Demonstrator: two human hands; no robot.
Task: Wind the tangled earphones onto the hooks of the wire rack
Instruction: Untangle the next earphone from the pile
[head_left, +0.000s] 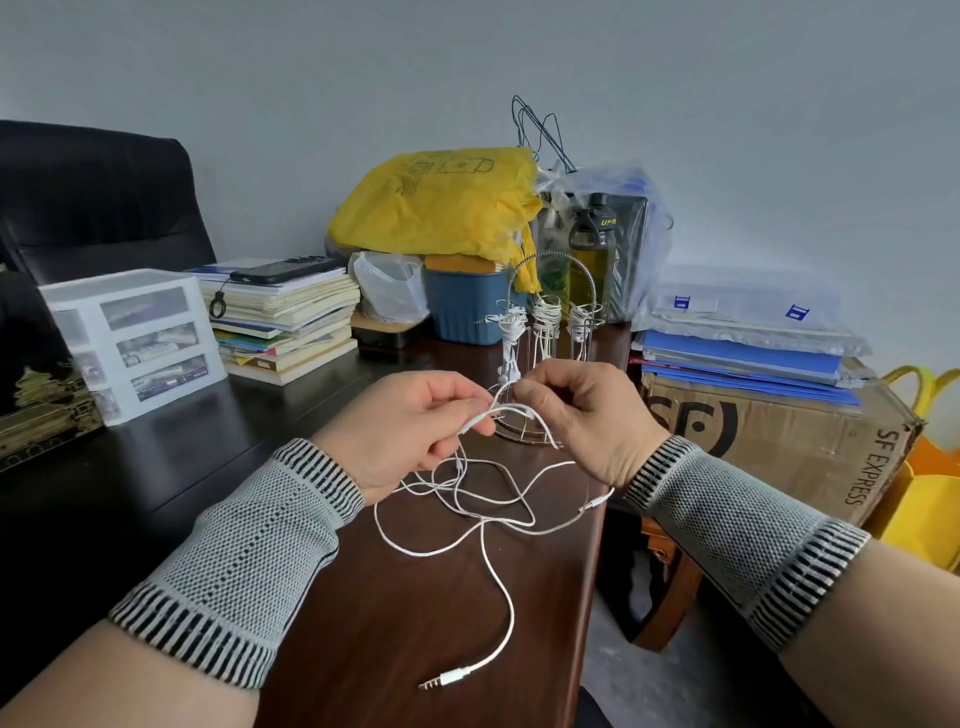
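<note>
Both hands, left (415, 426) and right (582, 415), pinch the tangled earphones (483, 499) before the wire rack (545, 322).

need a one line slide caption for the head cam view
Both hands, left hand and right hand, pinch tangled white earphones before a wire rack already holding wound cords.

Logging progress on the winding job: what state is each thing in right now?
Left hand: pinching the white cord.
Right hand: pinching the same cord.
Earphones: tangled, loose on the desk, both plugs free.
Wire rack: upright, hooks already wound with cords.
Phone: face-down on the books.
</note>
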